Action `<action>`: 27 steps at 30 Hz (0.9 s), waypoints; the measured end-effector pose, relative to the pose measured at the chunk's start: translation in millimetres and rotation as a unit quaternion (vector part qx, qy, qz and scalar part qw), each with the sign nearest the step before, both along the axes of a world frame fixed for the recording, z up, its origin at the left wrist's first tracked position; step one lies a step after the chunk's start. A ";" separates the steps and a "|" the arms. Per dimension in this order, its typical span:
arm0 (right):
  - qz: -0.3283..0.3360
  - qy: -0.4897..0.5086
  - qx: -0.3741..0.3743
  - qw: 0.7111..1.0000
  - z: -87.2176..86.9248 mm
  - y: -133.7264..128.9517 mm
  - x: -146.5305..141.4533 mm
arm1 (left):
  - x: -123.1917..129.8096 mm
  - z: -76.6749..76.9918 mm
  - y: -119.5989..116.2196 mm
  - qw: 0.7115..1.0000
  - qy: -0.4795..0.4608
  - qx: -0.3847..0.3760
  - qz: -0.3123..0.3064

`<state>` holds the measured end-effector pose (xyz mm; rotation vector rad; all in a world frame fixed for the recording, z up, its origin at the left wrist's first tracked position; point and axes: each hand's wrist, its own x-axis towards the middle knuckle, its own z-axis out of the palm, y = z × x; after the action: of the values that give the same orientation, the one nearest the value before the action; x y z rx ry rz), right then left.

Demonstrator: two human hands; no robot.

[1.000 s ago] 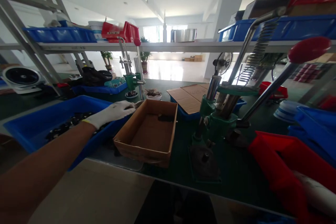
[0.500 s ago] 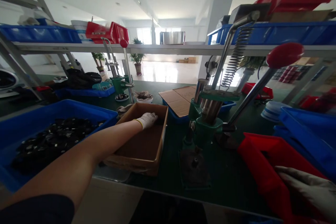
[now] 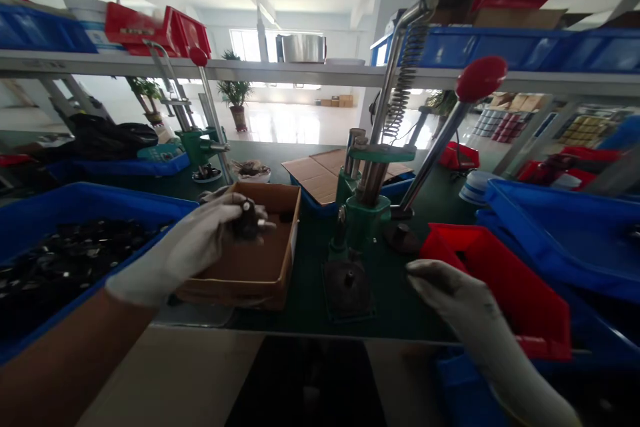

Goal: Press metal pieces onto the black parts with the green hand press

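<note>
My left hand point(image 3: 200, 237), in a pale glove, grips a small black part point(image 3: 246, 220) above the left side of the cardboard box point(image 3: 270, 285). My right hand point(image 3: 455, 293), gloved too, has its thumb and fingertips pressed together by the left edge of the red bin point(image 3: 530, 293); anything pinched there is too small to make out. Between the hands stands a green lever press point(image 3: 367, 213) with a red knob point(image 3: 481, 79) and a dark base plate point(image 3: 349, 287).
A blue bin point(image 3: 150, 197) of black parts lies at the left. Behind are a second press point(image 3: 200, 143) and flattened cardboard point(image 3: 315, 177). Blue bins point(image 3: 565, 227) sit at the right. A shelf point(image 3: 300, 72) crosses above the bench.
My left hand has come back from deep in the cardboard box and now holds a black part. My right hand has left the red bin and moved left. The view has shifted right.
</note>
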<state>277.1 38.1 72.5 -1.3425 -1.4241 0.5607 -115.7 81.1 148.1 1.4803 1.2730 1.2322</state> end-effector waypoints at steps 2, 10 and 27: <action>0.076 -0.004 -0.050 0.996 -18.7 8.7 -28.5 | 26.0 -28.2 -58.9 0.969 -0.169 -0.174 -0.053; 0.128 -0.035 -0.079 0.988 -55.6 39.2 -68.8 | 90.6 -151.6 -153.5 0.887 -0.269 -0.360 -0.104; 0.119 -0.035 -0.003 0.992 -77.1 30.8 -65.4 | 117.6 -130.1 -83.3 0.968 -0.201 -0.149 0.015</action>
<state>211.7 68.9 -4.6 -1.2148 -1.6533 0.6789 1.9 -2.2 18.0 0.9417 1.1449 1.2208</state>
